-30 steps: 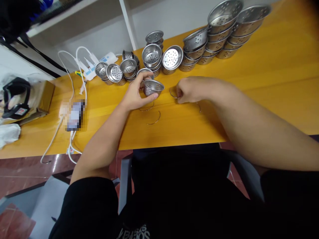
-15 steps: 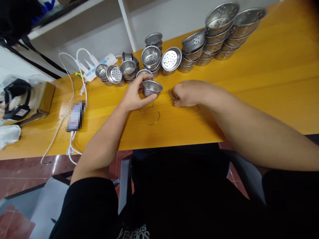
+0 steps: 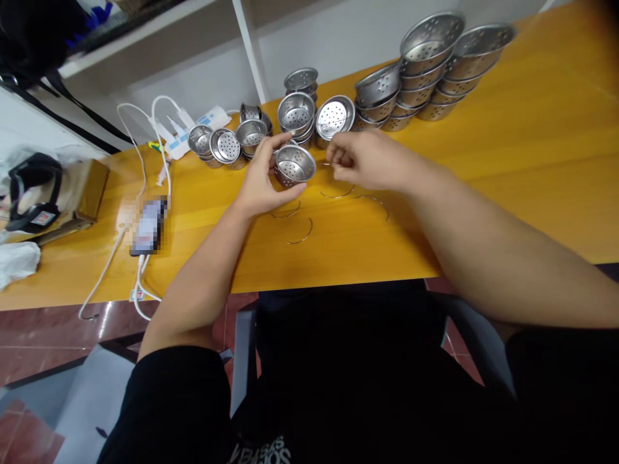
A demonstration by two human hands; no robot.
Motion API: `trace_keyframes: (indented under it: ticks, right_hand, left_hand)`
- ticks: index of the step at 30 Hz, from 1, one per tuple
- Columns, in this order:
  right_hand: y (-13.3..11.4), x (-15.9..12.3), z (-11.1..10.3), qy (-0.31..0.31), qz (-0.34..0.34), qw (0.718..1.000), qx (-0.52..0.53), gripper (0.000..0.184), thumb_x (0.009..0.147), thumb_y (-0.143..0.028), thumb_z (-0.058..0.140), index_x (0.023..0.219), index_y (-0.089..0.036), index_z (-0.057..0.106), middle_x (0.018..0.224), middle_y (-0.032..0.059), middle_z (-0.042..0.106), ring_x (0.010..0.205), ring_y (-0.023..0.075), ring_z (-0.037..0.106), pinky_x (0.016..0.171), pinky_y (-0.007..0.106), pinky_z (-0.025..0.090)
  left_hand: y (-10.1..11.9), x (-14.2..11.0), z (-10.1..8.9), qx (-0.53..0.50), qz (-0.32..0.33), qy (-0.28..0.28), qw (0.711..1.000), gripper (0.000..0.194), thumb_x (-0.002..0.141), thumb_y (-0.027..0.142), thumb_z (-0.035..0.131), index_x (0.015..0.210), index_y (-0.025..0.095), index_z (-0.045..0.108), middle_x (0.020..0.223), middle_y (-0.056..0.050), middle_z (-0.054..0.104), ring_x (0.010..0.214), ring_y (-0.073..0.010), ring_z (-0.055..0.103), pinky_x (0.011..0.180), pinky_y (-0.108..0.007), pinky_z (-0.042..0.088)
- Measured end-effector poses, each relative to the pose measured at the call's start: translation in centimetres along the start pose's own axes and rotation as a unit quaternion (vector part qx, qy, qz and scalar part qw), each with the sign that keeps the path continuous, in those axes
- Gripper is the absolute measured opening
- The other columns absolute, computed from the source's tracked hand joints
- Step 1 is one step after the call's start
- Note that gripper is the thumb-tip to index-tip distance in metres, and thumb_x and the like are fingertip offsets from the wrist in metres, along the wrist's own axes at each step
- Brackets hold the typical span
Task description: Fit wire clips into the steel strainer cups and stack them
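My left hand (image 3: 265,175) is closed around a small perforated metal cup (image 3: 296,165), thumb at the near side of its rim and fingers at the far side. The cup's open top tilts toward me. Just right of it, my right hand (image 3: 355,158) is raised with the fingertips pinched together. A short bright end of thin wire (image 3: 327,164) sticks out from them toward the cup; the rest is hidden by the fingers. Several curved wires lie below the hands, among them one arc (image 3: 302,233) near the left wrist and another (image 3: 380,203) under the right forearm.
Stacks of perforated metal cups (image 3: 296,115) line the back of the table (image 3: 483,193), with larger stacks (image 3: 430,48) at the right. At the left are a phone (image 3: 149,227), white cables, a power strip (image 3: 213,118) and a cardboard box (image 3: 91,187).
My right hand has lifted from the table and moved away from me, bringing a thin wire end beside the cup. My left hand has tipped the cup's opening more toward me.
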State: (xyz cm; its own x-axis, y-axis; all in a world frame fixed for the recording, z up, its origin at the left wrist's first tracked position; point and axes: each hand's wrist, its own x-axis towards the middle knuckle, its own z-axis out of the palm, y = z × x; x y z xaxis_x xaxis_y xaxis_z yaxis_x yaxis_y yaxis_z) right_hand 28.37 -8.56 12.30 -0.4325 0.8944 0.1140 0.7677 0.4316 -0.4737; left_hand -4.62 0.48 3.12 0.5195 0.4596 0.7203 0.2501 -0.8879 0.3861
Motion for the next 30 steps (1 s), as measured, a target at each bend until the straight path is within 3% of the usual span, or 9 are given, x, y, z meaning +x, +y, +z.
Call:
trace_keyframes:
  ticks: [2,5,8,11,14,17,21,25,30]
  right_hand:
    - [0.5,0.2,0.3,0.027,-0.007,1.000,0.004,0.035,0.116,-0.014,0.071,0.145,-0.019,0.090,0.131,0.0194,0.094,0.118,0.0401,0.089,0.113,0.053,0.067]
    - [1.2,0.5,0.6,0.062,-0.005,0.998,0.000,0.025,0.120,-0.018,0.071,0.133,-0.017,0.093,0.129,0.0227,0.094,0.120,0.0424,0.090,0.118,0.057,0.068]
    - [1.5,0.7,1.1,0.077,0.006,0.996,0.047,0.020,0.122,-0.023,0.073,0.128,-0.019,0.092,0.106,0.0167,0.093,0.102,0.0393,0.091,0.114,0.057,0.072]
    - [0.9,0.6,1.4,0.055,0.017,0.995,0.084,0.027,0.129,-0.035,0.068,0.131,-0.023,0.092,0.094,0.0112,0.090,0.090,0.0357,0.089,0.105,0.054,0.075]
    - [-0.4,0.4,1.4,0.021,0.042,0.998,0.051,0.046,0.137,-0.056,0.062,0.152,-0.024,0.090,0.110,0.0139,0.095,0.092,0.0349,0.089,0.097,0.048,0.073]
    - [-1.7,0.1,1.0,0.011,0.075,0.997,0.002,0.070,0.137,-0.074,0.057,0.185,-0.025,0.074,0.136,0.0171,0.095,0.101,0.0371,0.090,0.093,0.046,0.068]
    - [-2.2,0.1,0.6,0.027,0.106,0.994,-0.020,0.085,0.133,-0.088,0.052,0.190,-0.026,0.069,0.145,0.0199,0.095,0.123,0.0449,0.088,0.101,0.049,0.065]
    - [-1.7,0.3,0.8,0.028,0.109,0.994,0.014,0.080,0.138,-0.074,0.043,0.196,-0.022,0.063,0.148,0.0211,0.095,0.128,0.0447,0.088,0.109,0.050,0.065]
    - [-1.9,0.5,1.2,0.037,0.093,0.995,0.023,0.076,0.140,-0.064,0.049,0.202,-0.022,0.058,0.153,0.0219,0.093,0.128,0.0458,0.091,0.110,0.056,0.068]
  left_hand:
    - [-0.1,0.1,-0.1,0.010,0.003,0.005,1.000,0.120,0.093,0.113,0.090,0.183,0.042,0.057,0.166,-0.014,0.072,0.159,-0.0478,0.080,0.145,-0.074,0.066]
    - [-0.2,0.2,-0.1,0.009,0.008,0.008,1.000,0.116,0.089,0.110,0.097,0.176,0.042,0.064,0.161,-0.013,0.074,0.155,-0.0472,0.080,0.143,-0.077,0.066]
    - [-0.3,0.3,0.2,0.000,0.006,0.022,1.000,0.115,0.083,0.112,0.101,0.168,0.041,0.069,0.153,-0.011,0.076,0.148,-0.0452,0.082,0.139,-0.078,0.068]
    - [-0.3,0.4,0.5,-0.007,-0.006,0.036,0.999,0.118,0.076,0.114,0.104,0.162,0.040,0.070,0.148,-0.009,0.075,0.145,-0.0443,0.082,0.137,-0.078,0.068]
    - [0.1,0.5,0.4,0.001,-0.025,0.029,0.999,0.120,0.072,0.113,0.107,0.160,0.040,0.071,0.147,-0.009,0.073,0.147,-0.0452,0.080,0.140,-0.078,0.065]
    - [0.5,0.6,0.2,0.007,-0.042,0.020,0.999,0.118,0.074,0.113,0.106,0.160,0.040,0.072,0.150,-0.010,0.072,0.153,-0.0472,0.077,0.144,-0.080,0.061]
    - [0.4,0.6,0.5,-0.007,-0.072,0.028,0.997,0.119,0.077,0.119,0.098,0.159,0.038,0.066,0.152,-0.011,0.073,0.152,-0.0456,0.080,0.143,-0.077,0.065]
    - [0.0,0.4,0.8,-0.020,-0.094,0.029,0.995,0.120,0.084,0.117,0.095,0.164,0.036,0.057,0.159,-0.012,0.076,0.154,-0.0442,0.084,0.143,-0.073,0.068]
    - [0.3,0.3,0.7,-0.008,-0.091,-0.010,0.996,0.110,0.090,0.101,0.104,0.168,0.034,0.062,0.164,-0.015,0.079,0.159,-0.0470,0.082,0.148,-0.076,0.063]
